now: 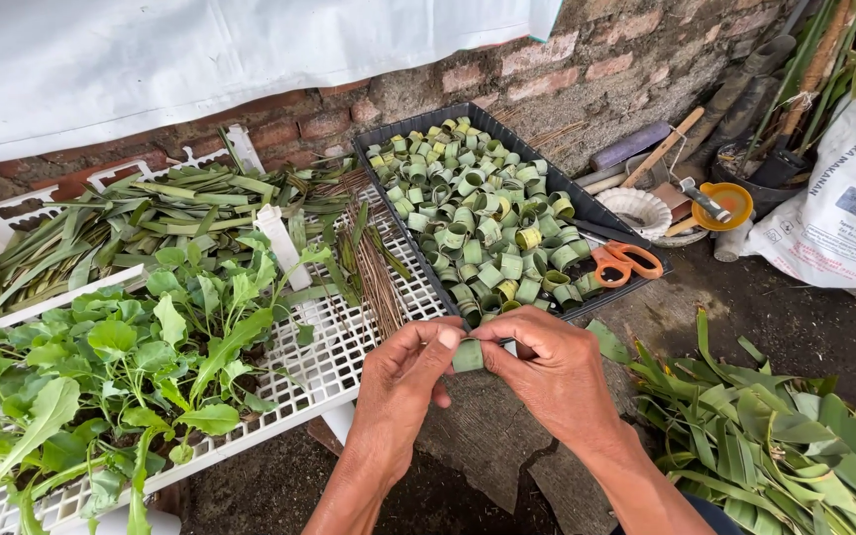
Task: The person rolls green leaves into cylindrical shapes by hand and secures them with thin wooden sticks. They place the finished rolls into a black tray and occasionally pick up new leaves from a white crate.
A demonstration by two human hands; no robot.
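Just in front of the black tray [614,220], low in the middle of the view, a short strip of green leaf [468,355] is curled into a small ring, smooth and glossy, its band about as wide as a fingertip. It matches the many leaf rings [478,213] packed inside that tray, some greener, some yellowish.

Both hands pinch the ring from either side. The left hand [403,381] grips its left edge between thumb and forefinger, the other fingers folded loosely beneath. The right hand [552,372] closes on the right edge the same way, thumb on top, knuckles raised. Neither hand is spread; the fingertips nearly meet over the leaf.

Both forearms rise from the bottom edge and angle inward toward each other, wrists bent slightly so the backs of the hands face the camera.

Orange-handled scissors [621,263] lie on the tray's near right corner. Left of the tray, a white slatted rack [349,347] carries leafy green plants [121,367] and long leaf strips [141,213]. Right of the tray and nearer, more cut leaves [775,446] are heaped on the ground.
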